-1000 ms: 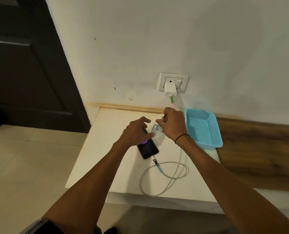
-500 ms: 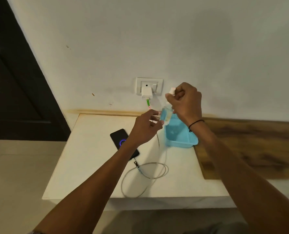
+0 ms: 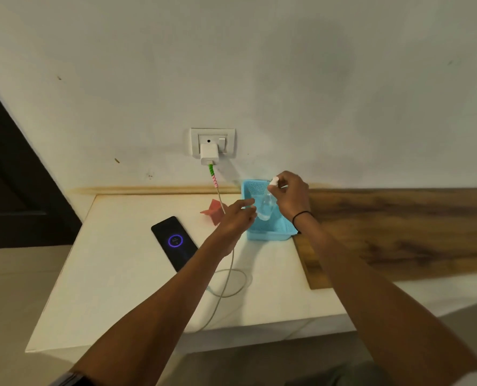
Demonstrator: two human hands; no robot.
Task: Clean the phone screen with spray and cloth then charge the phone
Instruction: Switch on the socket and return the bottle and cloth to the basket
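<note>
In the head view, the phone (image 3: pixel 174 243) lies flat on the white table (image 3: pixel 120 288), its screen showing a purple charging ring, well to the left of the blue basket (image 3: pixel 270 232) that stands at the table's back right edge. The right hand (image 3: pixel 290 197) is closed around a small clear spray bottle (image 3: pixel 266 208) with a white cap, holding it tilted over the basket. The left hand (image 3: pixel 235 221) reaches toward the basket's left wall, fingers loosely apart, gripping nothing. A pink cloth (image 3: pixel 213 214) lies on the table just left of the basket. A white cable (image 3: pixel 229 274) runs from the charger (image 3: pixel 208 155), plugged in on the wall above the basket's left, and loops on the table in front of the basket.
</note>
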